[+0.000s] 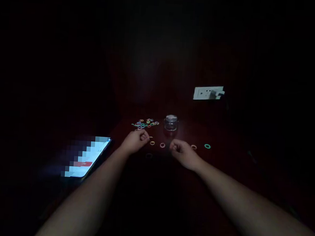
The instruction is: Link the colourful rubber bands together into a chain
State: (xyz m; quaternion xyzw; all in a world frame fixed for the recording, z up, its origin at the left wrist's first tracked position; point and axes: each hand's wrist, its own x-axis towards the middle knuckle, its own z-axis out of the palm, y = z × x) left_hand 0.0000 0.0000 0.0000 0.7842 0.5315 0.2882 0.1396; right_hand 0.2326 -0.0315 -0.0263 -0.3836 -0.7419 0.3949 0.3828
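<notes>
My left hand [136, 141] has its thumb and fingers pinched together, and a small pale-yellow hair tie [150, 137] sticks out at the fingertips. Behind that hand lies a loose pile of coloured hair ties [143, 125]. My right hand [184, 154] is curled closed over the tabletop; what its fingers hold, if anything, is hidden in shadow. Between the hands lie a yellow hair tie [152, 143] and a pink hair tie [162, 145]. An orange hair tie [194, 147] and a green hair tie [207, 146] are right of my right hand.
A lidded clear glass jar [170, 123] stands behind the hands. A lit phone [89, 160] leans at the left. On the back wall is a white socket plate [202, 93] with a plug in it. The dark red tabletop [211, 193] fades into darkness at its sides.
</notes>
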